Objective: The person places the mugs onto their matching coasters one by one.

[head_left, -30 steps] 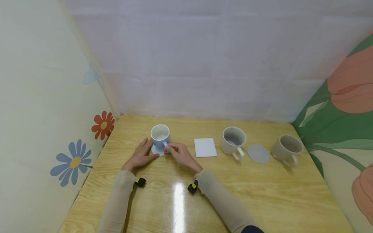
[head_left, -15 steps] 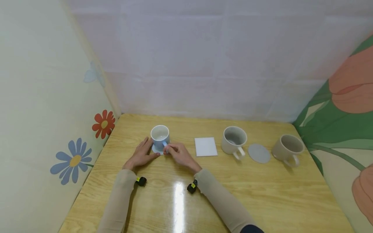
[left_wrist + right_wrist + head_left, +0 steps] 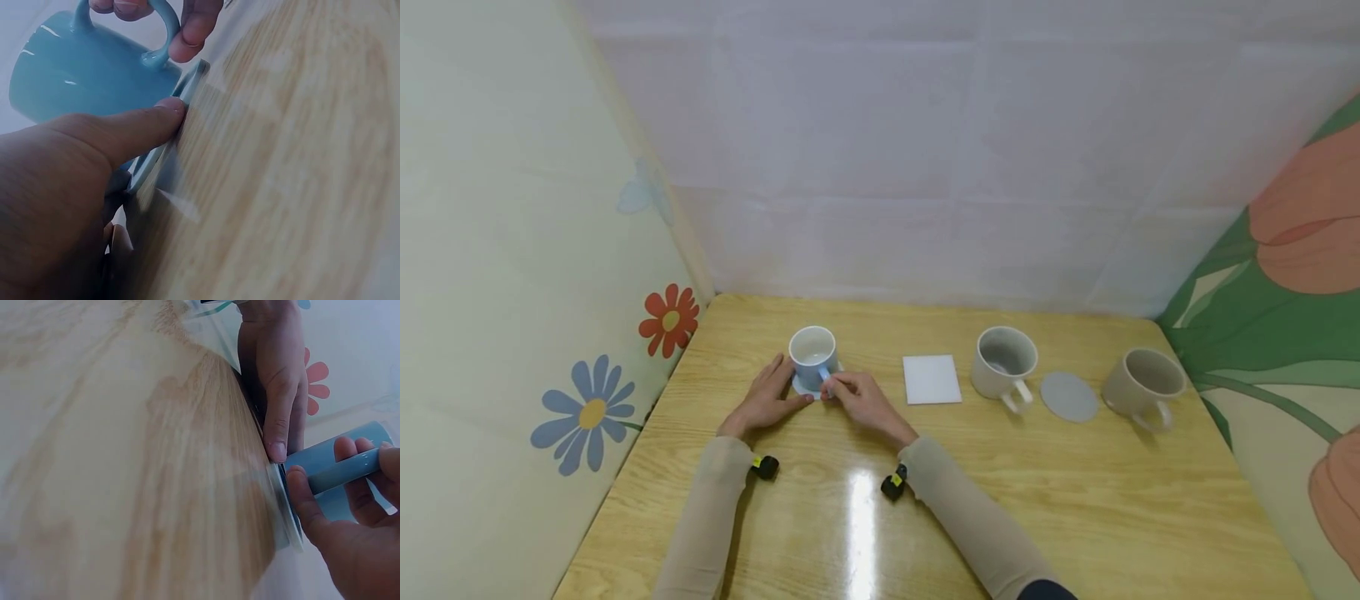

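A light blue mug [image 3: 811, 371] with a white inside stands upright over a round pale blue coaster [image 3: 805, 391] at the table's left. My right hand [image 3: 867, 404] pinches the mug's handle [image 3: 350, 472] between thumb and fingers. Nearly straight fingers of my left hand [image 3: 766, 398] lie at the coaster's left side, and its thumb touches the coaster's near edge in the left wrist view. The mug's base sits close on the coaster [image 3: 147, 170] there, with a dark line between them.
Right of the hands lies a square white coaster [image 3: 932, 380]. Beyond it stand a light grey mug [image 3: 996, 379], a round grey coaster [image 3: 1068, 397] and a beige mug [image 3: 1123, 392] on the wooden table [image 3: 1000, 492]. Flower-printed sheets border both sides.
The blue mug has come slightly nearer me and covers more of the coaster, my right hand still on its handle. My left hand has stayed almost in place.
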`<state>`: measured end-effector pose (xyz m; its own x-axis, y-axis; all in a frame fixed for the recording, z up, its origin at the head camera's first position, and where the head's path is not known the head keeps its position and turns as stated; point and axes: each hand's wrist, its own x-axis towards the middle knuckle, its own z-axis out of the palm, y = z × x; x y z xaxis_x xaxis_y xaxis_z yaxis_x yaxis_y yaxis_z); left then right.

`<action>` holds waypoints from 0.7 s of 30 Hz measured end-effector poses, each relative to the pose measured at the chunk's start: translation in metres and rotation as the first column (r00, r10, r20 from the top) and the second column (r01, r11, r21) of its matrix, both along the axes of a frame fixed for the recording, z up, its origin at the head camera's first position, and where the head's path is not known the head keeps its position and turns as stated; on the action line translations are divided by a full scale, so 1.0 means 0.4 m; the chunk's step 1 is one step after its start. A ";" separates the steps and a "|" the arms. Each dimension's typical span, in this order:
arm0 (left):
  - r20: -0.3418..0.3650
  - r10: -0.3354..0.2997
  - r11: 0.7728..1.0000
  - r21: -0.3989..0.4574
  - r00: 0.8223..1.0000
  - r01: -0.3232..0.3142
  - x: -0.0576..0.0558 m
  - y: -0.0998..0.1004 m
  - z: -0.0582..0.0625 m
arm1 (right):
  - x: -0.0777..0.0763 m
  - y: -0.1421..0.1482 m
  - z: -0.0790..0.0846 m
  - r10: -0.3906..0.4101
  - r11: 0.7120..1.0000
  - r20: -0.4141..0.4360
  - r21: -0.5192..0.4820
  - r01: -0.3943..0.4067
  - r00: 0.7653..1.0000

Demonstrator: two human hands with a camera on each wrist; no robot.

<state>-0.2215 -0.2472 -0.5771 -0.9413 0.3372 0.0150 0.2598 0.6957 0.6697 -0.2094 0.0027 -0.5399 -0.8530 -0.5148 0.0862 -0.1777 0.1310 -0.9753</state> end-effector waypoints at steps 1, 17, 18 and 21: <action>-0.004 0.001 1.000 0.001 1.000 -0.001 0.001 0.002 0.002 | 0.001 0.000 0.000 -0.002 1.000 0.006 -0.001 0.002 1.000; -0.037 -0.012 0.999 0.031 0.999 0.013 0.014 0.004 0.015 | 0.016 -0.011 0.003 -0.030 0.999 0.061 -0.027 0.032 0.998; -0.038 -0.010 0.999 0.033 0.999 0.011 0.014 0.004 0.014 | 0.016 -0.011 0.003 -0.033 0.999 0.058 -0.028 0.035 0.998; -0.033 -0.003 0.999 0.034 0.999 0.004 0.013 0.003 0.010 | 0.018 -0.013 0.006 -0.042 0.999 0.042 -0.028 0.043 0.998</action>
